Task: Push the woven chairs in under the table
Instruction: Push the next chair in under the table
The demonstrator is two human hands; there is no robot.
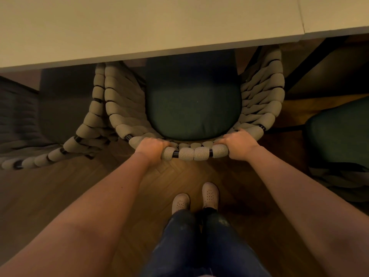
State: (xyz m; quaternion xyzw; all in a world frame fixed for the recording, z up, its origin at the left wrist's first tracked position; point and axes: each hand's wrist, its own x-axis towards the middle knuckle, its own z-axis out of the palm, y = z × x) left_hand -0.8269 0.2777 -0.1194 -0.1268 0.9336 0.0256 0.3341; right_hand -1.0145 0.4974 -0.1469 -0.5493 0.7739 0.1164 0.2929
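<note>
We stand behind the middle chair (pixel 191 108) with both hands on the top rail of its woven back. The left hand (pixel 151 146) has its grip wrapped round the rail on the left of the curve, and the right hand (pixel 239 142) has its grip wrapped round it on the right, with a short run of rail bare between them. The front of the green cushion (pixel 193 114) is already under the near edge of the bench (pixel 139 25); the back of the seat is still out on our side. To do this well, we push level and evenly with both arms so the chair goes straight. The neighbouring chair (pixel 87 124) on the left sits just beside ours, its woven rim seemingly touching, so we likely need to steer a little right. Another chair (pixel 339 136) stands apart on the right.
</note>
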